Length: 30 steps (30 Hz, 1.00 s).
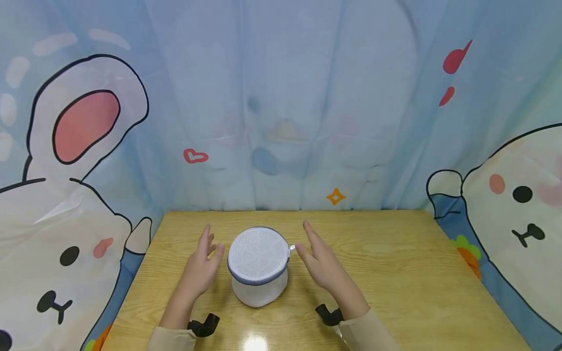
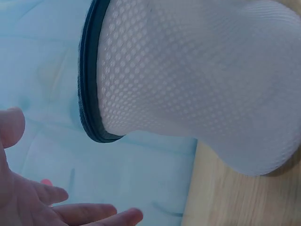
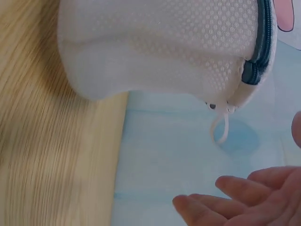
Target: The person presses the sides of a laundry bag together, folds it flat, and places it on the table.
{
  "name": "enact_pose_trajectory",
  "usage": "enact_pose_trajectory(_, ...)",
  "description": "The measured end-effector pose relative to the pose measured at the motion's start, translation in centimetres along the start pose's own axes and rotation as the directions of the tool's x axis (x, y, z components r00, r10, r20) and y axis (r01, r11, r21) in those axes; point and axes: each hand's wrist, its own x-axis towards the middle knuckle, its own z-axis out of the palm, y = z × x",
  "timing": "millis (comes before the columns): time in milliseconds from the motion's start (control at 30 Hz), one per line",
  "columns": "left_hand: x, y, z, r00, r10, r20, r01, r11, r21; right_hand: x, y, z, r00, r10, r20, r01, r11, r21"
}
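Note:
A white mesh laundry bag [image 1: 259,256], round like a drum with a dark blue zipper round its top rim, stands upright on the wooden table. To its left my left hand [image 1: 203,265] is held with fingers extended, apart from the bag. My right hand [image 1: 322,263] is on the other side, its fingers straight and its thumb close to the zipper pull [image 1: 291,247]; I see no grip on it. In the right wrist view a white loop [image 3: 221,127] hangs from the zipper end, clear of the fingers. The left wrist view shows the bag's mesh side [image 2: 188,70] beyond the open left fingers.
The wooden table [image 1: 395,273] stretches to both sides and ends at a light blue curtain [image 1: 285,97] with cartoon animals printed on it. Black wrist straps [image 1: 204,325] stick out at both wrists.

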Motion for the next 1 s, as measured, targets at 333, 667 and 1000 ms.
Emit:
enact_pose_trajectory(333,2.5,0.3,-0.2,0.997,-0.080,0.011,0.080,0.992,-0.096,2.4,-1.2,0.3,0.993,0.089,-0.072,-0.078,0.987,0.142)
enact_pose_trajectory(667,4.7,1.0,-0.8,0.989,-0.147,0.031,0.150,0.973,-0.176,4.4,-1.3,0.4,0.988,0.154,-0.018,-0.150,0.978,0.148)
enact_pose_trajectory(1000,6.3,1.4,-0.4,0.976,-0.168,0.135,0.193,0.961,-0.197,5.9,-1.7,1.5,0.979,0.199,0.048,-0.204,0.964,0.171)
